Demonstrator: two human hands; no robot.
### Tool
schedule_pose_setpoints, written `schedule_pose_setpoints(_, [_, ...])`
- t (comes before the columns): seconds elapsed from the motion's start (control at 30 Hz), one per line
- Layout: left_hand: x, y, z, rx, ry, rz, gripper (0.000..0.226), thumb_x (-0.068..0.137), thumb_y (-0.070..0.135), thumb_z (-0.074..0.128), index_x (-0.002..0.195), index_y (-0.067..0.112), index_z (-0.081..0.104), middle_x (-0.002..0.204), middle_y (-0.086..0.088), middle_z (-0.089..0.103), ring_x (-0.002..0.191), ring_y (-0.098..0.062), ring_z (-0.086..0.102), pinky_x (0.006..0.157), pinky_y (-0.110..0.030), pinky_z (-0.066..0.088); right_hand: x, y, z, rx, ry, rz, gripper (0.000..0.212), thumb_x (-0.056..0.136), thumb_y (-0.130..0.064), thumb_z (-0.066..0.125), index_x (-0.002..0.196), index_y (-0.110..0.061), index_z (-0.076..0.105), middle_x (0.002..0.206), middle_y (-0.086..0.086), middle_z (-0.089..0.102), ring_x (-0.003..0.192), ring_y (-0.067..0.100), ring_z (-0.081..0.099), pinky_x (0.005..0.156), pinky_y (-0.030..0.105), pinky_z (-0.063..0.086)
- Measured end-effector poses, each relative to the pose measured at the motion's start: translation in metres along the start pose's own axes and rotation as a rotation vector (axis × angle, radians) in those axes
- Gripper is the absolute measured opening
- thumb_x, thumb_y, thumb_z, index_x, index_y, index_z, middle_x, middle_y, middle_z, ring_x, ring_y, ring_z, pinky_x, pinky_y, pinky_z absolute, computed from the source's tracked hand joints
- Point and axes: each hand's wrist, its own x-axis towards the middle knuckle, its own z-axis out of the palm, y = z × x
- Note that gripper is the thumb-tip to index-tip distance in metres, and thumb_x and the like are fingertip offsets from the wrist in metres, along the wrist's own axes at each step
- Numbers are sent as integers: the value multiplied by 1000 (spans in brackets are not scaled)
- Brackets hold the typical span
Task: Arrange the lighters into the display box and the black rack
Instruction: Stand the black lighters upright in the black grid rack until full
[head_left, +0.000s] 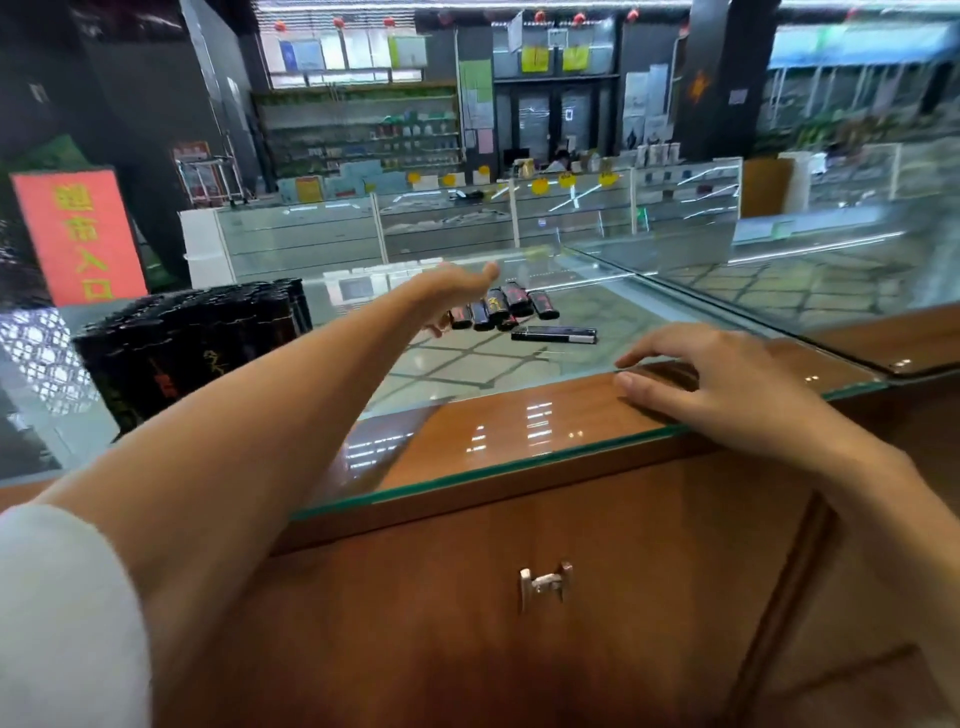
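Observation:
Several black lighters (501, 309) with red and gold marks lie in a loose cluster on the glass counter top (467, 364). My left hand (454, 291) reaches out over the cluster's left side, fingers straight, holding nothing that I can see. A flat black rack (553, 335) lies just in front of the cluster, to its right. A display box (192, 348) packed with upright black lighters stands at the left of the counter. My right hand (717, 379) rests with relaxed fingers on the counter's near edge.
The counter is a glass top over a brown wooden cabinet (519, 571) with a metal latch (545, 584). A second glass pane (779, 291) joins at the right. A red sign (78, 234) stands at the far left. More glass showcases and shelves fill the background.

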Motion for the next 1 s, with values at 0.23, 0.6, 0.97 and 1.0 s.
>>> schedule_pose_setpoints(0.23, [28, 18, 0, 220, -128, -156, 82, 86, 55, 55, 140, -1, 31, 132, -25, 46, 94, -30, 56, 85, -34, 50, 2, 2, -2, -10, -68, -57, 40, 79, -59, 49, 109, -35, 61, 107, -20, 54, 100, -1, 44, 74, 5, 26])
schedule_pose_setpoints(0.6, [38, 37, 6, 487, -155, -242, 40, 94, 31, 51, 116, -1, 43, 109, -20, 46, 95, -29, 49, 90, -32, 45, 1, 2, -3, 18, -74, -65, 29, 85, -50, 54, 107, -34, 62, 109, -12, 62, 100, 5, 51, 76, 11, 32])
schedule_pose_setpoints(0.97, [30, 30, 7, 683, -202, -27, 7, 86, 2, 45, 88, -2, 51, 80, -17, 49, 63, -26, 48, 54, -23, 43, 3, 1, -4, 15, -84, -57, 28, 86, -47, 56, 108, -31, 63, 114, -11, 61, 102, 3, 48, 81, 23, 32])
schedule_pose_setpoints(1.0, [32, 26, 6, 641, -213, -23, 13, 86, 3, 47, 96, -4, 51, 86, -19, 49, 69, -28, 50, 62, -28, 46, 3, 0, -3, 14, -86, -59, 28, 86, -47, 55, 107, -31, 63, 113, -11, 61, 102, 3, 48, 81, 24, 32])
